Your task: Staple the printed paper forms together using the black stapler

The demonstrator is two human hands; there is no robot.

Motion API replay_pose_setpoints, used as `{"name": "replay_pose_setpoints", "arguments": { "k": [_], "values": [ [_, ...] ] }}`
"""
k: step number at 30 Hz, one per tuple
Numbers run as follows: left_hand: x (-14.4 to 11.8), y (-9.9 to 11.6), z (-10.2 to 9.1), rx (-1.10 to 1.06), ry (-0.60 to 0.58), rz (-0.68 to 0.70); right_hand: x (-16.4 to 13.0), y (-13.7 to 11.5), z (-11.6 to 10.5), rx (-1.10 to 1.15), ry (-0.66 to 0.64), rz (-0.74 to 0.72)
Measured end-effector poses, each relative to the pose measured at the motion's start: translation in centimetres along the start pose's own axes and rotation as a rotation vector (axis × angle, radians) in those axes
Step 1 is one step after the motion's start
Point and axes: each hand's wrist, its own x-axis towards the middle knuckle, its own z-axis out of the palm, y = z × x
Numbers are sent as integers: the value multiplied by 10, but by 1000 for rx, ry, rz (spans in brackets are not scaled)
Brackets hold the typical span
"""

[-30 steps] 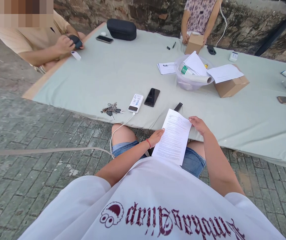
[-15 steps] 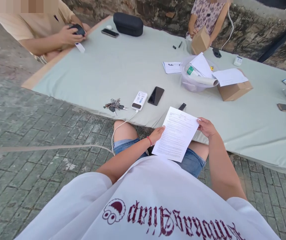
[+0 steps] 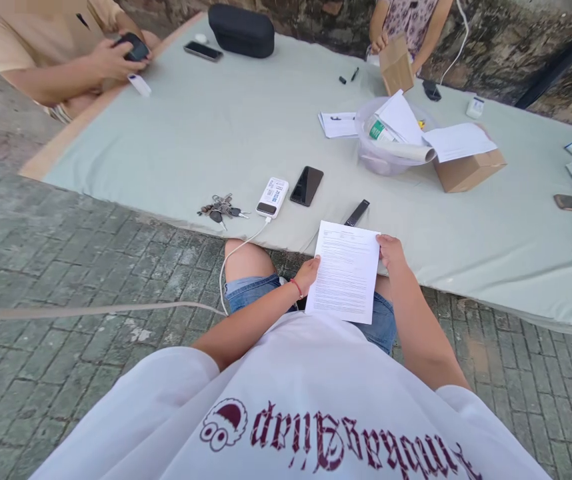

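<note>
While it is held over the lap, the printed sheet (image 3: 345, 272) runs its long axis away from the person, top edge toward the table (image 3: 246, 127). It is white, flat, dense with small text. The left hand (image 3: 307, 275) pinches its left edge, the right hand (image 3: 391, 251) its upper right corner. Just beyond the grip lie a black remote (image 3: 357, 213), a phone (image 3: 307, 185), a power bank (image 3: 273, 197) and keys (image 3: 221, 208).

Left hand (image 3: 309, 272), right hand (image 3: 391, 250) pinched closed
</note>
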Motion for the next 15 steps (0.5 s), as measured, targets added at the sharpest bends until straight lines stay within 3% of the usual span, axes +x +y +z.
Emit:
{"name": "replay_pose_setpoints", "arguments": {
  "k": [5,11,15],
  "values": [
    [1,15,10,-66,12,-67,10,-4,2,-15,82,11],
    [15,33,27,-138,-5,-323,21,-9,-10,-69,168,47],
    [23,37,37,-140,-42,-353,21,-8,-20,-128,212,42]
  ]
}}
